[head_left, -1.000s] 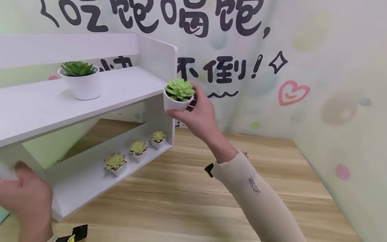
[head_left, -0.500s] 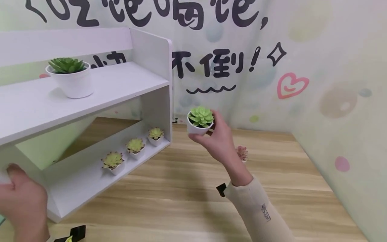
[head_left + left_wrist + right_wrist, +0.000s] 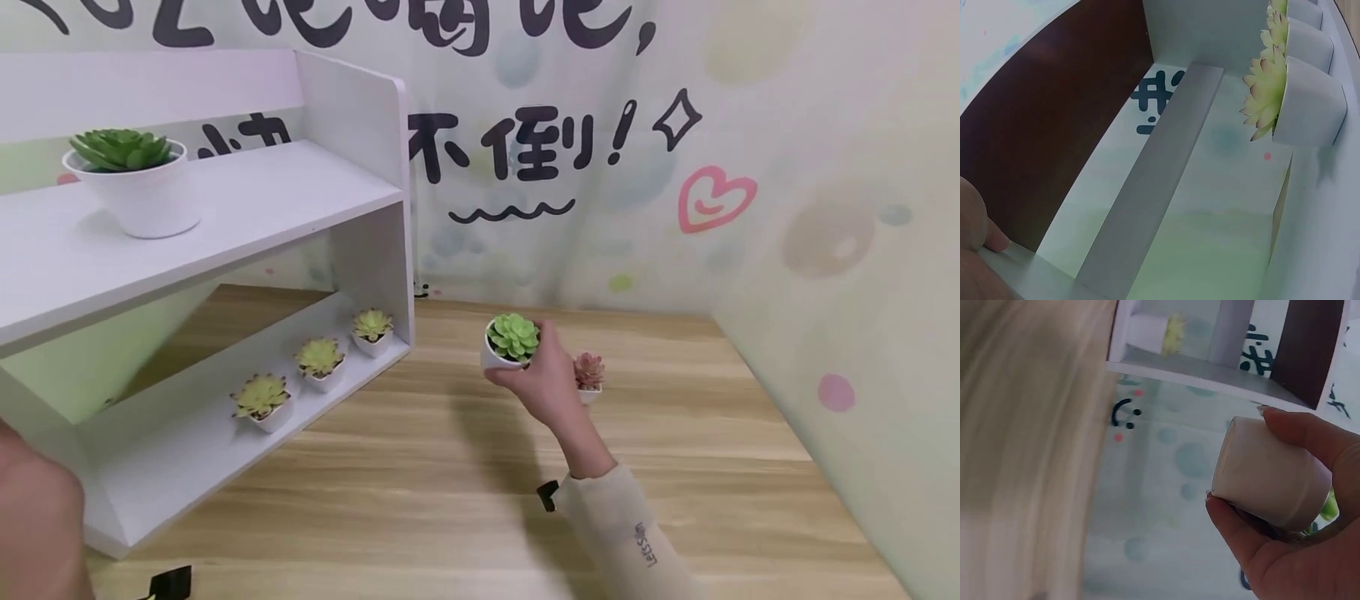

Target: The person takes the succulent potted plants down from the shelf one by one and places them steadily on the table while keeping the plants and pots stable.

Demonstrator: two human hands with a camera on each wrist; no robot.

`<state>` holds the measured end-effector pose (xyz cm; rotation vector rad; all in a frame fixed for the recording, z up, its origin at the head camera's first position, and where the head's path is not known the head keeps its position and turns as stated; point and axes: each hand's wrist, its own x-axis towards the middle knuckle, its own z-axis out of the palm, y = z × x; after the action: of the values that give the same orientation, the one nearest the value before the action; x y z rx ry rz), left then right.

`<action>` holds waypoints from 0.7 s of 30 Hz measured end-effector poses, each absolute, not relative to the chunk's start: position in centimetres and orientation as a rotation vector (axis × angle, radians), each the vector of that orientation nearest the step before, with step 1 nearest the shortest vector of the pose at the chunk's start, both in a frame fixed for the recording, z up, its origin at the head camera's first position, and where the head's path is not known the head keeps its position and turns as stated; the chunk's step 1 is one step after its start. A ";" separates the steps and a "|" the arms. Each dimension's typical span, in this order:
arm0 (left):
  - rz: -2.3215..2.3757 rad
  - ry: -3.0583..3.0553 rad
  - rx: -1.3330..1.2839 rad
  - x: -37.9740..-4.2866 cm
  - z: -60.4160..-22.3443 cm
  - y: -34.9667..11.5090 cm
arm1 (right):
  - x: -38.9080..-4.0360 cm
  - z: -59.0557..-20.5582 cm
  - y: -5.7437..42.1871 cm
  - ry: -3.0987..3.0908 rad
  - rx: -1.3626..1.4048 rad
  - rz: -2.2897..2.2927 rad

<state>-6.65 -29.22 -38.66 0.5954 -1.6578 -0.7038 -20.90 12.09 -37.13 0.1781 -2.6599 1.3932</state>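
Note:
My right hand holds a small green succulent in a round white pot, raised over the wooden table. Seen from the right wrist, thumb and fingers pinch the pot around its sides, its base facing the camera. My left hand is partly cut off at the left edge of the head view, beside the white two-tier shelf. In the left wrist view, the left hand grips the shelf's side panel, one fingertip showing on its inner face; much of the hand is hidden.
A larger green succulent in a white pot stands on the upper board. Three small yellow-green succulents, one nearest, line the lower board. A reddish succulent stands on the table just right of my right hand. Printed walls border the table.
My right hand has carried the potted green succulent away from the shelf's right end, rightward and down over the table. The head view has shifted, leaving less of my left hand visible.

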 end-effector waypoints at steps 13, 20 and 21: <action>-0.631 -1.648 0.743 -6.0 -39.1 -29.9 | -22.8 -39.1 12.9 -2.719 0.086 1.272; -0.493 -1.666 0.619 -5.8 -40.1 -29.7 | -23.7 -39.7 13.1 -2.755 0.063 1.312; -0.465 -1.668 0.602 -5.7 -40.2 -29.6 | -23.8 -39.8 13.2 -2.766 0.062 1.304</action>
<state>-5.70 -29.56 -40.18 0.6023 -1.6680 -0.4645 -23.76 13.17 -39.81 0.0619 -2.7658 1.3036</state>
